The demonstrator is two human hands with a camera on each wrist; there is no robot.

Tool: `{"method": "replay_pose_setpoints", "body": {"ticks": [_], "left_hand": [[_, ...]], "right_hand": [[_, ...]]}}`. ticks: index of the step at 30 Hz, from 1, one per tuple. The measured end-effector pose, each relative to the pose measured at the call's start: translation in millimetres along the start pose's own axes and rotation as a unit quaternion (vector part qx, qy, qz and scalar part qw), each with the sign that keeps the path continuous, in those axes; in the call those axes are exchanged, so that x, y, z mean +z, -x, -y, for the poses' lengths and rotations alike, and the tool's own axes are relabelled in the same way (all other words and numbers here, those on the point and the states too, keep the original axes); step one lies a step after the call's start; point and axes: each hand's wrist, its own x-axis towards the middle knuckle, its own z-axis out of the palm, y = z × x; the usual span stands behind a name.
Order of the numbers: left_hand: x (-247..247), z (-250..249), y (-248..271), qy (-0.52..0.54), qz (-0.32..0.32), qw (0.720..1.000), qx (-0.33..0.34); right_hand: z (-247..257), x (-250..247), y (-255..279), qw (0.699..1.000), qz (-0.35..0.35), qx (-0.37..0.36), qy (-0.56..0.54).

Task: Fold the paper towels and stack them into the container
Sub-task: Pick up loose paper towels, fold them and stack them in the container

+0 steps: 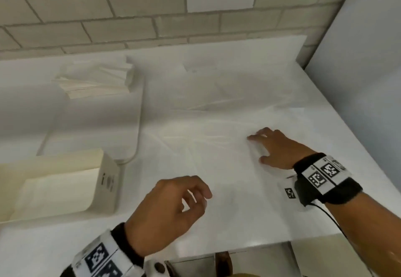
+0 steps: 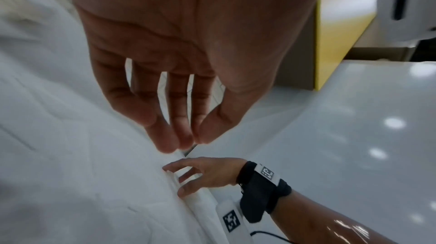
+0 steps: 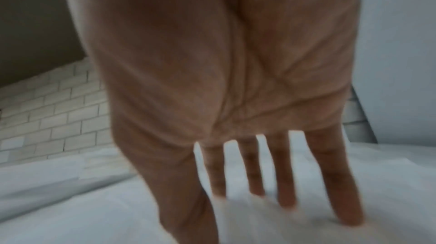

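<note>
A large white paper towel (image 1: 217,146) lies spread and creased on the white counter. My right hand (image 1: 258,146) rests on its right part with straight, spread fingers (image 3: 285,192) that press it flat. My left hand (image 1: 199,203) is over the towel's near edge, thumb and fingertips drawn together; in the left wrist view they pinch the towel's edge (image 2: 183,152), just in front of the right hand (image 2: 195,175). A cream open container (image 1: 106,179) stands at the left. Its inside shows a pale flat layer.
A stack of unfolded paper towels (image 1: 95,81) lies at the back left by the brick wall (image 1: 130,16). A white panel (image 1: 358,59) closes the right side. The counter's front edge (image 1: 271,246) is close to my wrists. A yellow box (image 2: 342,24) is beyond it.
</note>
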Motion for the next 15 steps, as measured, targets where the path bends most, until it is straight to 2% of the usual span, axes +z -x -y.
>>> {"method": "replay_pose_setpoints", "body": {"ticks": [5,10,13,15], "left_hand": [[26.2,-19.5,-49.2,0.002,0.011,1.000,-0.023],[34.2,-28.0,-74.1,0.018,0.019,0.998,-0.052],[39.8,-29.8,-84.5,0.063,0.017,0.996,-0.069],[48.3,-33.7,-91.8,0.105,0.013,0.991,-0.083]], "right_hand": [[-16.2,4.3,-6.4,0.997,-0.054,-0.036,-0.043],[-20.6,-4.1,1.1,0.976,-0.115,-0.035,-0.182],[-13.6,-15.9,24.5,0.927,-0.215,-0.085,-0.294],[-6.2,-25.1,43.2,0.873,-0.257,-0.122,-0.396]]}}
